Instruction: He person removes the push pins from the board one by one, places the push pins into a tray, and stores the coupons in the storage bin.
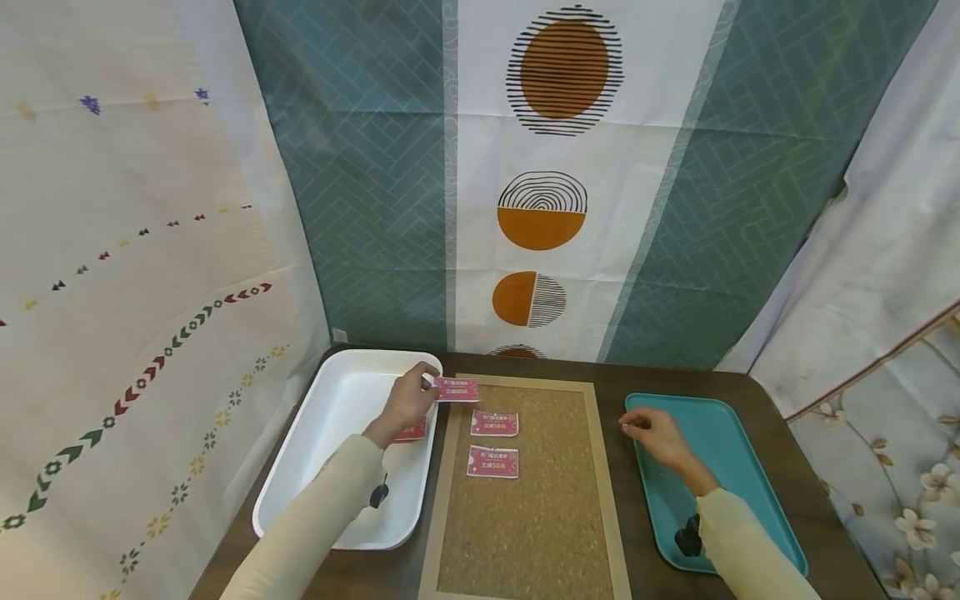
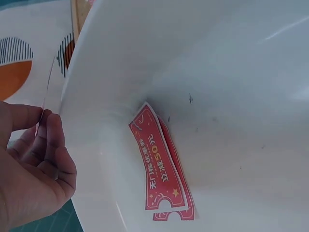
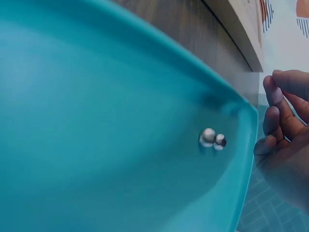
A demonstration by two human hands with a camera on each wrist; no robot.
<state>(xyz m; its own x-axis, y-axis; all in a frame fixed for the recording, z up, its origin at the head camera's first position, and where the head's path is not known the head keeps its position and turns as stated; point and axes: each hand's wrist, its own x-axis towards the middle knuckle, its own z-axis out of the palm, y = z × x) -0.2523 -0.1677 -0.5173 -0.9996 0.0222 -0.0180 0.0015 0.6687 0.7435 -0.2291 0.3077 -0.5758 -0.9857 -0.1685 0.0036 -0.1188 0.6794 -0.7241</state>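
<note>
Taking the middle of the cork board (image 1: 528, 525) as the clock's centre, the white tray (image 1: 345, 400) lies at nine o'clock on the dark brown counter (image 1: 615, 380). Inside it, towards the side near the board, two red coupons (image 2: 161, 162) overlap, the upper one hiding most of the other. The upper one is a long slip with a white border, white Chinese characters, a yellow "50", a small yellow star near one end and a rounded notch cut into that end.

At ten o'clock, above the tray's rim, the left hand (image 1: 408, 402) pinches the held coupon (image 1: 459, 390) by its left edge. This coupon sits at eleven o'clock, its pinkish-red printed face towards the head camera; the left wrist view shows it edge-on, as a thin line.

On the wood-framed board are two more: the upper coupon (image 1: 494, 424) at eleven o'clock and the lower coupon (image 1: 492, 462) at ten, flat, apart, print upright, each red with a pale border.

At two o'clock the right hand (image 1: 660, 437) has thumb and fingertip together; I cannot tell whether anything is between them. The teal tray (image 1: 708, 433), at three o'clock, holds small shiny round pieces (image 3: 208, 137) near one corner.
</note>
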